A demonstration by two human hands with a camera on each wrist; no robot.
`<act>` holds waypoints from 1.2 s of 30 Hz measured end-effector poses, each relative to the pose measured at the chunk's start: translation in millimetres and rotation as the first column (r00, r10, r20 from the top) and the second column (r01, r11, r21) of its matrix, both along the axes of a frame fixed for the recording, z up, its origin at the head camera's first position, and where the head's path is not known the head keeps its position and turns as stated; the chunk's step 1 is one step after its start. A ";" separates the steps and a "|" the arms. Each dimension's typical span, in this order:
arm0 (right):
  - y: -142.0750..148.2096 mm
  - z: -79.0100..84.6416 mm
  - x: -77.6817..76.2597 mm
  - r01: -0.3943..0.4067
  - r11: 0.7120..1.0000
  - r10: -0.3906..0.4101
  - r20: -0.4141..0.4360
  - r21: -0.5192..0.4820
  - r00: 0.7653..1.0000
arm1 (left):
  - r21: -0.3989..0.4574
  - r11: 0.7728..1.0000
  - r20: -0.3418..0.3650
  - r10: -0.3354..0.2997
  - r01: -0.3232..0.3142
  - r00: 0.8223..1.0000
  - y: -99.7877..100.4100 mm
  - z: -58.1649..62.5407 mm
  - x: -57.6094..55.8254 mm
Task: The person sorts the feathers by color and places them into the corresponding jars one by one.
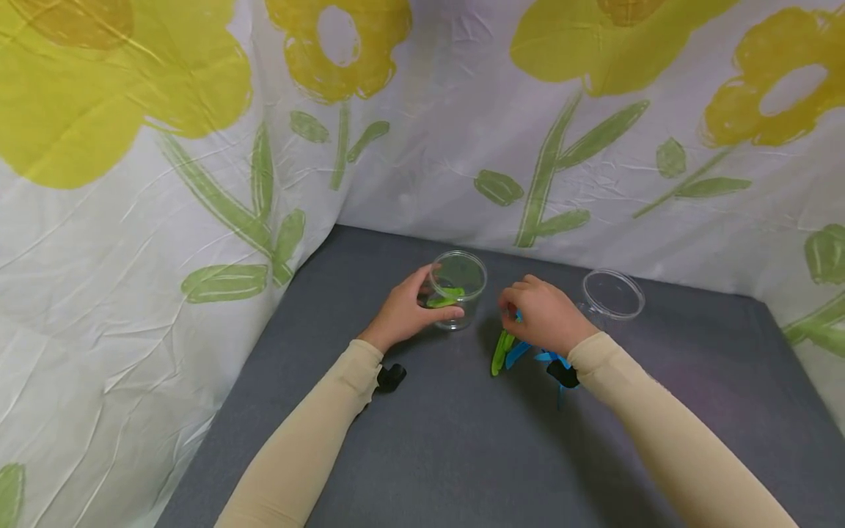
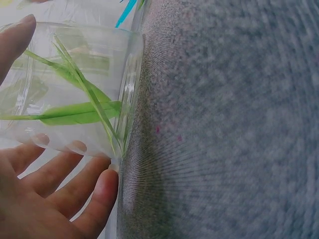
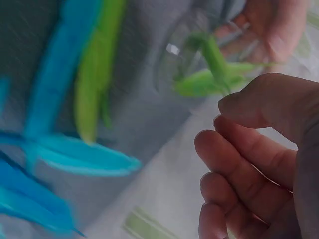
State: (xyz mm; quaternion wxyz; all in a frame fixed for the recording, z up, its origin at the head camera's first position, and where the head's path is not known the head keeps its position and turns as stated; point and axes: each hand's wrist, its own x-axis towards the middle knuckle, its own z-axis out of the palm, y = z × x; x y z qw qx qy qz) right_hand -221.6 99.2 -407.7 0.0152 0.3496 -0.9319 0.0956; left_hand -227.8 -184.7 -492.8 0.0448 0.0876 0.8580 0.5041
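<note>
My left hand (image 1: 420, 312) grips a clear plastic jar (image 1: 458, 314), thumb at the near side and fingers round the far side. Several green feathers (image 2: 75, 112) lean crosswise inside the jar. Over a loose group of feathers hovers my right hand (image 1: 544, 315), its fingers loosely curled and the thumb tip close to the index finger. Nothing shows between those fingertips in the right wrist view. Below the hand lie a green feather (image 1: 500, 356) and blue feathers (image 3: 84, 157), partly hidden by the hand and wrist in the head view.
A clear round lid (image 1: 614, 295) is at the back right of the grey tabletop (image 1: 449, 455). Behind the table hangs a white flowered cloth (image 1: 422, 176). Black wrist mounts (image 1: 392, 378) sit under the sleeves.
</note>
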 end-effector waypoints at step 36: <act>6.0 -59.6 21.6 -0.184 0.969 0.216 -0.205 0.164 0.955 | 0.024 1.000 -0.028 -0.009 0.010 1.000 2.2 -1.2 -1.9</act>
